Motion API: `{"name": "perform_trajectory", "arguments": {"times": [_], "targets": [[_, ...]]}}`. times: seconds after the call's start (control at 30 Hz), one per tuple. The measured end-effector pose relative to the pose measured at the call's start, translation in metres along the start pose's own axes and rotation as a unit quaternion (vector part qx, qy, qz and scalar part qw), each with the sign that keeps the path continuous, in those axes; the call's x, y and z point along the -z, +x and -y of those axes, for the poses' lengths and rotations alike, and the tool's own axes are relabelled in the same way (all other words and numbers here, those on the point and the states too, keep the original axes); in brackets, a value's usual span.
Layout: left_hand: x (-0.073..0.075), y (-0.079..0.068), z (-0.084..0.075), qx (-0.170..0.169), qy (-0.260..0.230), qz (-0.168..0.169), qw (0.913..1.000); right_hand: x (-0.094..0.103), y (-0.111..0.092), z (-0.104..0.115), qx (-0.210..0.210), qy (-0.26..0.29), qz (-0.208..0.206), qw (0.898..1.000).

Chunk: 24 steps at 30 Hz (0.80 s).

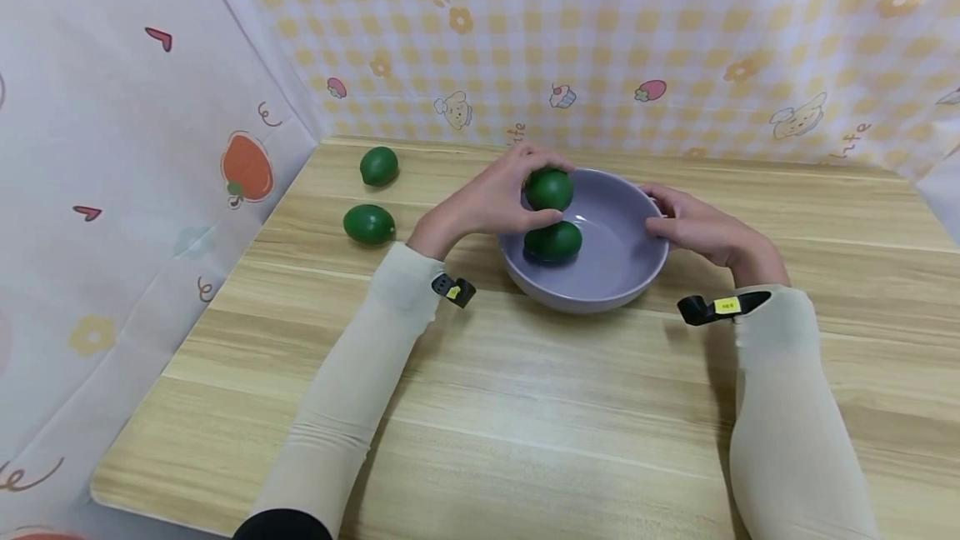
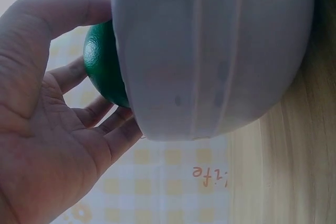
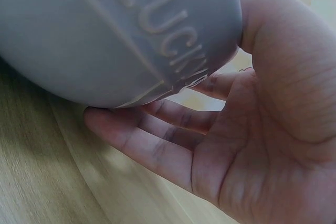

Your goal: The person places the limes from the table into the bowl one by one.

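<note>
Your left hand (image 1: 501, 192), thumb and fingers curved round a green lime (image 1: 550, 190), works at the left rim of a purple bowl (image 1: 611, 257) on a wooden table (image 1: 540, 407), while your partly closed right hand (image 1: 701, 227) grips the opposite side, thumb at the rim and fingers along the outer wall. An inner lime (image 1: 553, 242) lies in the bowl just by your left thumb; whether the two fruits touch, you cannot tell. A loosened left grip could let the smooth, rounded fruit slip over the rim, and a knock from your thumb could set its neighbour rolling. Uneven pressure from your right hand could tip the bowl. A far lime (image 1: 378, 166) and a near lime (image 1: 369, 224) sit on the table to your left, where a stray sleeve could nudge them
</note>
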<state>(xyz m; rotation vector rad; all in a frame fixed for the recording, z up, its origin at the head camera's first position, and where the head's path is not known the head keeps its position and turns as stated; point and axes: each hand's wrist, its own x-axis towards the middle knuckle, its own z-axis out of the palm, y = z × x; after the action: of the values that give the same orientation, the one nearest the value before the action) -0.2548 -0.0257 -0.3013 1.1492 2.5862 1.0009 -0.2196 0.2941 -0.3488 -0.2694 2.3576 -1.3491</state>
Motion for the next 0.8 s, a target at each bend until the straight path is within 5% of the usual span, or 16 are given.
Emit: {"name": "perform_trajectory", "arguments": {"times": [0.43, 0.8], "targets": [[-0.0003, -0.0020, -0.0055, -0.009, 0.020, -0.008, 0.9997, 0.0003, -0.0002, 0.0006, 0.002, -0.004, 0.004, 1.000], [0.0039, -0.0029, -0.0069, -0.020, -0.011, -0.019, 0.9995, 0.0004, -0.0013, 0.0004, 0.009, -0.008, 0.003, 1.000]]}}
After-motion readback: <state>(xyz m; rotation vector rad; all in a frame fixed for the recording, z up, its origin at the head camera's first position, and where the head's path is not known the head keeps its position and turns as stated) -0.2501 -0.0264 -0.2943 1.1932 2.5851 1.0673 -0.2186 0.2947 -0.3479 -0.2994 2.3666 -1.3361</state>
